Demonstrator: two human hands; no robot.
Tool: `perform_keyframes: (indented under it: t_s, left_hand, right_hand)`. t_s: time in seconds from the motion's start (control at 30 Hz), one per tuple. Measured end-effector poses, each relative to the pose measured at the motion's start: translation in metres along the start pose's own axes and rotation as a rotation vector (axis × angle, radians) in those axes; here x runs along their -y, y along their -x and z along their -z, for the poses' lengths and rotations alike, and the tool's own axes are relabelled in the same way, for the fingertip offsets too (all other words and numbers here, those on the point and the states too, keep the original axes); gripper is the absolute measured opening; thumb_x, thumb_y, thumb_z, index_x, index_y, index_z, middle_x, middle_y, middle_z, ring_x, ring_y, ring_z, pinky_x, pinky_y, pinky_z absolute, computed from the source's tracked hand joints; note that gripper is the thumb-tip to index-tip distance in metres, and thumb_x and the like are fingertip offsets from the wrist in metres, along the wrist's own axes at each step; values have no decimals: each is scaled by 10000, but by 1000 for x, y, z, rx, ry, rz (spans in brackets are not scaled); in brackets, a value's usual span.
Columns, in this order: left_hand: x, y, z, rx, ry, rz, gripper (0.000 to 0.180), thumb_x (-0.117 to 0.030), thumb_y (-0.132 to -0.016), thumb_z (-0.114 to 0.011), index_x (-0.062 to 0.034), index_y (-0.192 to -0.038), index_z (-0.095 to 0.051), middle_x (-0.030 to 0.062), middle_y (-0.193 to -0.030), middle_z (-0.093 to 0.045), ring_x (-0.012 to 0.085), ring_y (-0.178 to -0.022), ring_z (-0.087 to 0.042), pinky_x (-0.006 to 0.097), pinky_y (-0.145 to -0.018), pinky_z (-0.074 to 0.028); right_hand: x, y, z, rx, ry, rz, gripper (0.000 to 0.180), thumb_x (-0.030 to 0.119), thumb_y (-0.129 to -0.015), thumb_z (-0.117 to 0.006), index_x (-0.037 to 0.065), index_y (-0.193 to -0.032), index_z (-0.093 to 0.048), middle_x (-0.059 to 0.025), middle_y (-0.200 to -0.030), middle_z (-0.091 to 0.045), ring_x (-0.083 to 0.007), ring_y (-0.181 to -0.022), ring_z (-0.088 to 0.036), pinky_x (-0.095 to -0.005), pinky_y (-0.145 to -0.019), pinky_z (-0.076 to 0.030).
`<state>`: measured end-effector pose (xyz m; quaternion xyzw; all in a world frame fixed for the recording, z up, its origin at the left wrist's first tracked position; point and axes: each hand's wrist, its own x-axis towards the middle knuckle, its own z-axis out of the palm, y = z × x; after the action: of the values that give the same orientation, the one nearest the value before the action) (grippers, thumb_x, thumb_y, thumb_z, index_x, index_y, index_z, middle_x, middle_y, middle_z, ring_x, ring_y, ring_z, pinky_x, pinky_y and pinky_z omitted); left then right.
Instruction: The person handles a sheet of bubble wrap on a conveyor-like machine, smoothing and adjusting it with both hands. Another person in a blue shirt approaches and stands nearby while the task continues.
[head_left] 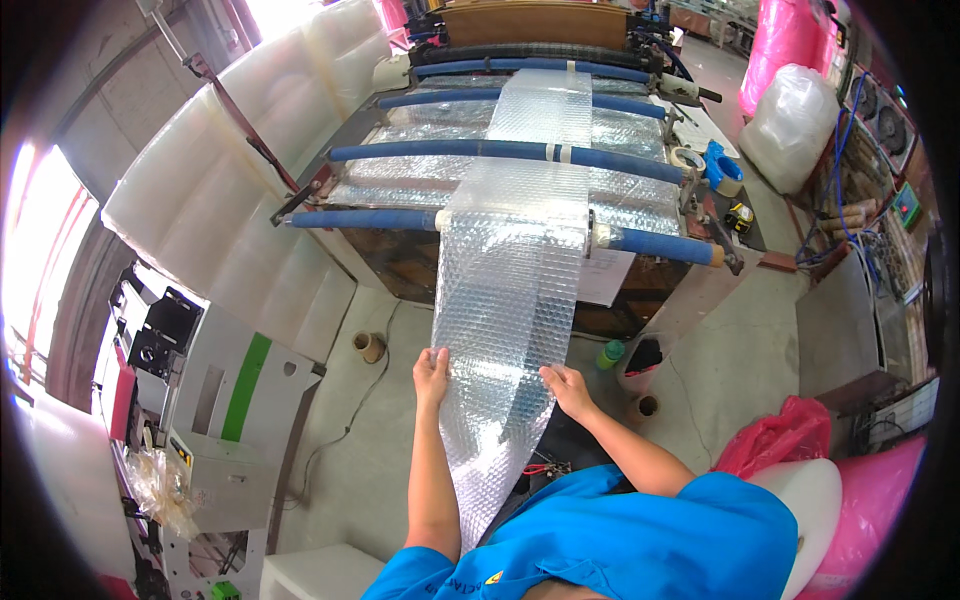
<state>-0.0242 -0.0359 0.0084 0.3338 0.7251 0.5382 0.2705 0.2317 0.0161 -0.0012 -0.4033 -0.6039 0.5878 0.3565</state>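
A long strip of clear bubble wrap (510,290) comes over the blue rollers of a machine and hangs down toward me. My left hand (431,377) pinches its left edge. At about the same height, my right hand (568,392) grips the right edge between thumb and fingers. Between my hands the sheet is stretched fairly flat and shiny; below them it narrows and trails down past my left forearm. The nearest blue roller (655,245) lies beyond my hands, with the strip draped over it.
Tall bubble wrap rolls (200,190) line the left, behind a white machine with a green stripe (245,385). Tape rolls and a blue tape dispenser (716,165) lie on the right side of the roller frame. A cardboard tube (368,347), a cable and a green bottle (609,354) are on the floor.
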Motion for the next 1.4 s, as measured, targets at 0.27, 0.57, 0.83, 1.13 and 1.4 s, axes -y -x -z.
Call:
perform_keyframes:
  t_s: [0.27, 0.57, 0.83, 1.13, 1.4]
  left_hand:
    - [8, -4, -16, -49, -21, -78, 322, -310, -770, -640, -10, -823, -534, 59, -676, -565, 131, -609, -517, 280, -564, -417]
    - [-6, -1, -20, -8, -198, -16, 501, -372, -680, -709, 10, -946, -525, 119, -864, -598, 210, -806, -560, 334, -732, -437]
    - [19, -14, -27, 34, -298, -22, 555, -426, -679, -688, -12, -1000, -506, 173, -940, -598, 298, -895, -573, 379, -766, -434]
    - [-12, -52, -39, 40, -191, -119, 538, -410, -688, -682, -9, -1000, -504, 179, -938, -598, 295, -883, -577, 372, -770, -432]
    - [-104, -94, -54, -37, -311, -162, 605, -514, -678, -640, -34, -1016, -492, 179, -957, -598, 325, -910, -572, 395, -776, -428]
  right_hand:
    - [-24, -12, -5, -97, 54, 46, 416, 367, -844, -544, 34, -605, -473, 25, -534, -400, -68, -528, -365, -256, -482, -327]
    - [-32, -18, -4, -137, 127, 16, 476, 444, -831, -526, 18, -621, -498, -25, -534, -459, -103, -530, -436, -291, -512, -379]
    - [-40, -23, -1, -139, 242, -3, 519, 500, -814, -512, -2, -696, -566, -72, -581, -537, -162, -571, -521, -322, -574, -425]
    - [-18, -59, 12, -154, 91, 72, 478, 447, -830, -533, 22, -611, -519, 5, -562, -479, -79, -541, -436, -257, -508, -374]
    - [45, -126, 34, -219, -39, 50, 434, 428, -823, -551, 20, -676, -557, 4, -593, -501, -91, -543, -450, -259, -511, -374]
